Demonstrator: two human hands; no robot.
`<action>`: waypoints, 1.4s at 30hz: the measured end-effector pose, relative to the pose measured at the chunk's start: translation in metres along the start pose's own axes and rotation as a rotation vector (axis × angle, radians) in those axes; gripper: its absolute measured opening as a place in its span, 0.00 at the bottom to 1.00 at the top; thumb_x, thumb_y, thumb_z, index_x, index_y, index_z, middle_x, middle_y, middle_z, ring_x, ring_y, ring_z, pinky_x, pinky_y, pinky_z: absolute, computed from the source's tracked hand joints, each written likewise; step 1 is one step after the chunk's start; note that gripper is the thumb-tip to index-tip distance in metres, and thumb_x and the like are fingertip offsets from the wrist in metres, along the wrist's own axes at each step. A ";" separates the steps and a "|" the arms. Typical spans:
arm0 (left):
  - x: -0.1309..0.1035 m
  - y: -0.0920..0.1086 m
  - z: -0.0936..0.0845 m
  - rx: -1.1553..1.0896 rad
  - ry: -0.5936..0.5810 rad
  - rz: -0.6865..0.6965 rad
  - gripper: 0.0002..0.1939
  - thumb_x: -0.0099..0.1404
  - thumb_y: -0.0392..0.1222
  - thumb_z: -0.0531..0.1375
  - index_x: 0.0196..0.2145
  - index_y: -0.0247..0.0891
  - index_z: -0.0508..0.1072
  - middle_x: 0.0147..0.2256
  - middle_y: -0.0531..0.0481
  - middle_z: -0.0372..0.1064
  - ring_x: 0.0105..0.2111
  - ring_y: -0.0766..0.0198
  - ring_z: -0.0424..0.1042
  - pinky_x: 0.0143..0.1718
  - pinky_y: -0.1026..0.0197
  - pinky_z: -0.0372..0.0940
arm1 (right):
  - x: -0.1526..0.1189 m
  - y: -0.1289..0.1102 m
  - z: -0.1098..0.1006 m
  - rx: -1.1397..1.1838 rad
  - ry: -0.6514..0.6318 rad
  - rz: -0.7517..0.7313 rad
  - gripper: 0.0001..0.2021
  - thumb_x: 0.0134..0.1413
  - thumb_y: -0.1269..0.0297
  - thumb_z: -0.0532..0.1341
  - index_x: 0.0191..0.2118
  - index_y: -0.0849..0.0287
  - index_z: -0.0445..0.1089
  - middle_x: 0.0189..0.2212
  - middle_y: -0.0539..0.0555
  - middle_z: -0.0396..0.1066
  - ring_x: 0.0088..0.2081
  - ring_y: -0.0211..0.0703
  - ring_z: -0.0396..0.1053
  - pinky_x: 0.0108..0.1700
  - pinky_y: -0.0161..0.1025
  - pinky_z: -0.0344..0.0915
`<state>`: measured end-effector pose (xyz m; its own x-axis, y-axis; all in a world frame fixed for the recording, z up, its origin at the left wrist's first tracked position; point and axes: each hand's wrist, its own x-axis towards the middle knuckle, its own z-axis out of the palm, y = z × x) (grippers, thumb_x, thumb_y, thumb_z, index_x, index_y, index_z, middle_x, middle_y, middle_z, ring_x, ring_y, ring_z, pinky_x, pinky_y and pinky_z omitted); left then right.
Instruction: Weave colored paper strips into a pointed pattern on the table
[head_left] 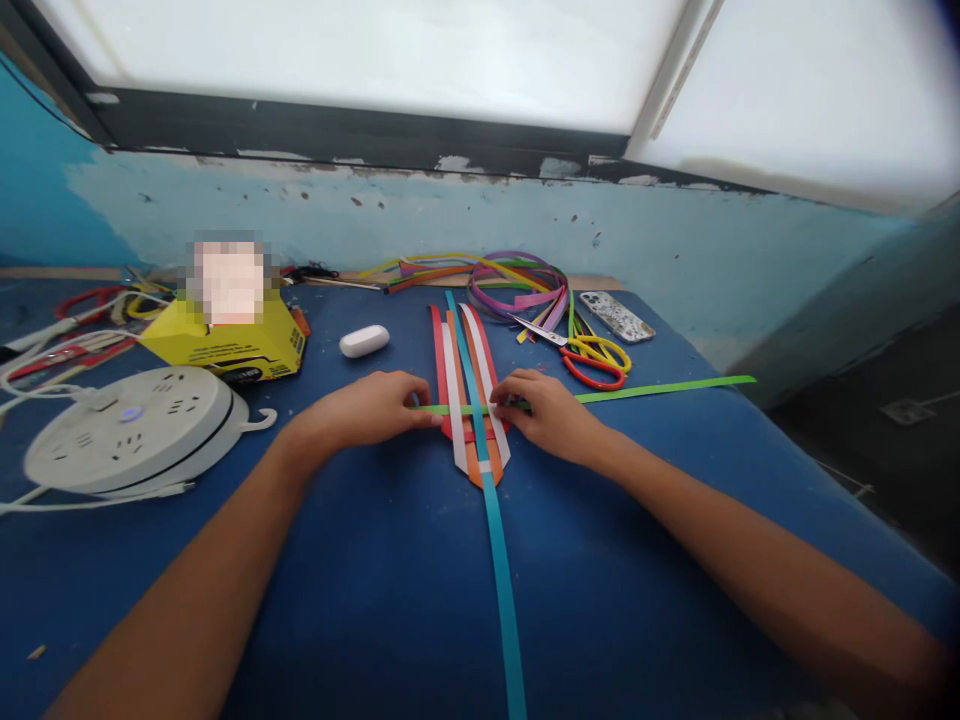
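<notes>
Starting at the far left, I see a round white power strip point(127, 425) with its white cable lying on the blue cloth-covered table point(375, 600), and behind it a yellow cardboard box point(225, 345) with a blurred patch on top. Just right of the box sits a small white oval case point(364, 341), apart from everything else. My left hand point(375, 408) comes next, lying palm down on the table with fingers curled narrow, fingertips pinching the left end of a thin green paper strip point(660, 388). That strip runs crosswise through a fan of red, white and orange paper strips point(472, 400) that lie side by side at the table's middle, meeting in a point toward me. A long teal paper strip point(499, 560) runs down the centre of the fan and on toward the near edge. My right hand point(551, 412) presses on the fan's right side, fingers bent and close together over the green strip where it crosses; the rest of the strip stretches off to the right, flat on the cloth. Behind this hand lie red-and-yellow-handled scissors point(592, 360), a loose bundle of coloured paper strips point(517, 280), and a phone in a patterned case point(616, 316).
</notes>
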<state>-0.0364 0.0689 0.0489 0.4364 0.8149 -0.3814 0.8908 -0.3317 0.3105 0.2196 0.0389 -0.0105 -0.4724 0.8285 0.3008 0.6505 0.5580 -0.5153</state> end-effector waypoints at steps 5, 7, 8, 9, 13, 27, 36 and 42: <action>0.003 -0.002 0.005 -0.152 0.031 0.002 0.28 0.61 0.64 0.59 0.49 0.39 0.71 0.45 0.42 0.78 0.43 0.51 0.77 0.38 0.58 0.66 | 0.000 -0.001 -0.001 -0.035 -0.013 -0.004 0.05 0.62 0.74 0.63 0.41 0.58 0.75 0.39 0.56 0.75 0.42 0.48 0.70 0.45 0.44 0.64; 0.005 -0.002 0.007 -0.253 0.020 0.013 0.31 0.59 0.63 0.60 0.51 0.38 0.68 0.44 0.42 0.79 0.42 0.51 0.77 0.37 0.58 0.66 | 0.000 -0.002 -0.001 -0.045 -0.017 -0.008 0.05 0.62 0.74 0.63 0.41 0.59 0.76 0.38 0.56 0.75 0.42 0.48 0.69 0.45 0.44 0.64; 0.005 -0.001 0.008 -0.303 0.018 0.018 0.32 0.58 0.63 0.61 0.51 0.38 0.66 0.43 0.42 0.79 0.41 0.51 0.77 0.37 0.58 0.67 | 0.000 -0.002 -0.001 -0.049 -0.017 -0.009 0.05 0.62 0.74 0.63 0.40 0.59 0.76 0.38 0.56 0.75 0.41 0.48 0.69 0.45 0.44 0.64; 0.006 0.000 0.010 -0.349 0.024 0.018 0.32 0.57 0.63 0.62 0.51 0.38 0.65 0.42 0.42 0.79 0.40 0.51 0.77 0.36 0.58 0.67 | 0.000 -0.002 -0.001 -0.049 -0.017 -0.011 0.05 0.62 0.74 0.63 0.40 0.59 0.76 0.38 0.56 0.75 0.41 0.48 0.69 0.45 0.44 0.64; 0.006 0.006 0.015 -0.506 0.067 -0.004 0.34 0.52 0.59 0.64 0.51 0.39 0.62 0.36 0.46 0.79 0.37 0.51 0.77 0.33 0.58 0.65 | -0.001 -0.001 -0.001 -0.016 -0.003 -0.006 0.08 0.62 0.77 0.61 0.41 0.59 0.76 0.39 0.56 0.76 0.43 0.47 0.70 0.47 0.43 0.64; 0.006 0.010 0.017 -0.497 0.065 -0.006 0.27 0.53 0.54 0.63 0.47 0.40 0.62 0.35 0.46 0.78 0.36 0.52 0.77 0.34 0.58 0.65 | -0.001 0.005 0.001 -0.029 0.051 0.060 0.14 0.59 0.82 0.56 0.40 0.60 0.75 0.39 0.56 0.76 0.42 0.47 0.71 0.45 0.42 0.64; 0.006 0.013 0.015 -0.477 0.060 -0.049 0.32 0.55 0.52 0.62 0.54 0.37 0.60 0.37 0.45 0.79 0.36 0.52 0.76 0.34 0.57 0.65 | 0.000 0.009 0.001 -0.065 0.118 0.193 0.14 0.65 0.76 0.53 0.46 0.60 0.74 0.38 0.58 0.78 0.42 0.49 0.73 0.45 0.44 0.65; 0.005 0.013 0.015 -0.492 0.063 -0.050 0.37 0.55 0.51 0.62 0.59 0.36 0.58 0.36 0.45 0.79 0.37 0.52 0.76 0.34 0.58 0.65 | 0.000 0.004 -0.001 -0.048 0.119 0.235 0.11 0.67 0.72 0.55 0.48 0.58 0.74 0.37 0.57 0.78 0.40 0.49 0.73 0.43 0.43 0.64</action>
<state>-0.0207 0.0617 0.0377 0.3726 0.8562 -0.3578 0.7386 -0.0402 0.6729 0.2228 0.0412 -0.0120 -0.2332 0.9338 0.2714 0.7627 0.3488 -0.5447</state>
